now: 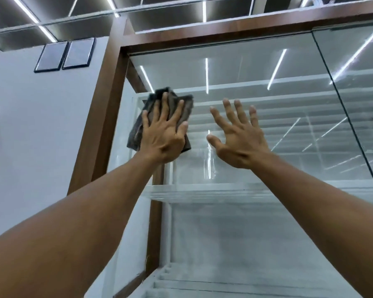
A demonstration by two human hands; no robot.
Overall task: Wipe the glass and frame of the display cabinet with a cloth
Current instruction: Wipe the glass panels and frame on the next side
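At centre, the left hand [163,134] presses a cloth [172,104] flat against the glass [267,130]. The right hand [239,136], fingers spread and holding nothing, lies beside it near the frame [99,117].

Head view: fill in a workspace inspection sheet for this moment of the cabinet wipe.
Surface: glass reflects ceiling light strips.
Job's things: dark cloth flat on the glass near its upper left corner; brown frame borders the glass.
Clutter: nothing seen.
Hands: left hand presses the cloth, fingers straight; right hand spread, holds nothing.
Cables: nothing seen.
Surroundings: white wall with two dark-framed pictures; white shelves behind the glass.
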